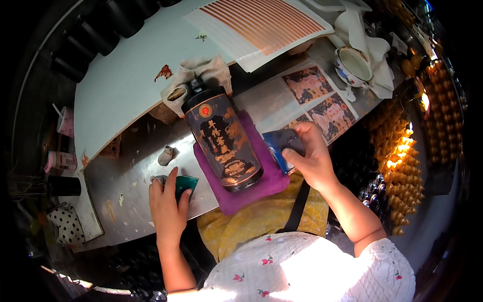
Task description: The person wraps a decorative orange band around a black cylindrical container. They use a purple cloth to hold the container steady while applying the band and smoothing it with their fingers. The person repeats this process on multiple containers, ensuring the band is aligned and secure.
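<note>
Grey metal worktable (126,176) across centre, white board (126,75) far left w/ striped gold decal sheet (259,27) at far end. Rows of gold-coloured small bottles (402,156) stacked at right. Lying on purple cloth pad (261,186) mid-table: black ceramic bottle (221,138), neck pointing far, gold and orange decal facing up. Printed decal sheets (322,100) just right of bottle; white bowl w/ patterned rim (353,64) far right on white cloth. Right hand (312,156) closed round a dark blue scraper card (282,146), thumb on top, card edge near bottle's right side; touching or not, cannot tell. Left hand (168,206) pressed flat on table edge, fingers over small green sponge (185,185), loosely covering, not clenched. Risk as judged: round bottle unheld, could roll off pad under sideways scraper pressure; hard edge could crease or tear wet decal.
</note>
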`<action>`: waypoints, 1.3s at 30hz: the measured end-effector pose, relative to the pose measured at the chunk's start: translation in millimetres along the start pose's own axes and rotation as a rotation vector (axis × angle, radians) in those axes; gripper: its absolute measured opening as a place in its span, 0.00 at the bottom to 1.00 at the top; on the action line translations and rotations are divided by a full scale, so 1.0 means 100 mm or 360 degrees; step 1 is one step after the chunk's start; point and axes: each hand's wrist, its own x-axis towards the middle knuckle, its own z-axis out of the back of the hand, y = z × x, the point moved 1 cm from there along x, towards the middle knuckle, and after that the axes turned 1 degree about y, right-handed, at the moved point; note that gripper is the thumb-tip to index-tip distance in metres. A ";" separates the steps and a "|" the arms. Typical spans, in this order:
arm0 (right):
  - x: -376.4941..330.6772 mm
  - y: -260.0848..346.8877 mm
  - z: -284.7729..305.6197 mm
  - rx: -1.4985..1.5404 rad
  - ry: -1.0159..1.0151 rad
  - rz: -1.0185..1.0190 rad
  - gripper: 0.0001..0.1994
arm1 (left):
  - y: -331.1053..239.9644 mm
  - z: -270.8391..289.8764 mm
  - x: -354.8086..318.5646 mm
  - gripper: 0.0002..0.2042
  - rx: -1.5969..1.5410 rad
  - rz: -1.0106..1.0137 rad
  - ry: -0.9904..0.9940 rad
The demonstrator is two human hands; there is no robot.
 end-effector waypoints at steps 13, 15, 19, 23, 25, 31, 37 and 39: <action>0.19 0.30 -0.73 -0.0637 0.0282 0.0588 0.25 | -0.85 -0.23 0.33 0.24 -0.1518 -0.0064 -0.0565; 0.22 0.29 -0.71 -0.0636 0.0223 0.0659 0.25 | -0.81 -0.24 0.37 0.24 -0.1564 -0.0039 -0.0576; 0.21 0.15 -0.62 -0.0524 0.0149 0.0627 0.25 | -0.75 -0.32 0.38 0.24 -0.1503 -0.0088 -0.0681; 0.20 0.06 -0.57 -0.0289 0.0119 0.0520 0.27 | -0.74 -0.39 0.36 0.24 -0.1575 -0.0075 -0.0777; 0.19 0.03 -0.56 -0.0268 0.0071 0.0481 0.27 | -0.70 -0.45 0.36 0.23 -0.1523 -0.0034 -0.0857; 0.23 -0.07 -0.42 -0.0331 -0.0012 0.0362 0.25 | -0.61 -0.56 0.34 0.20 -0.1459 0.0145 -0.0945; 0.31 0.12 -0.34 -0.0392 -0.0069 0.0267 0.22 | -0.56 -0.26 0.42 0.19 -0.1559 0.0206 -0.1040; 0.38 0.31 -0.57 -0.0271 0.0040 0.0295 0.20 | -0.71 -0.10 0.54 0.19 -0.1638 0.0029 -0.0967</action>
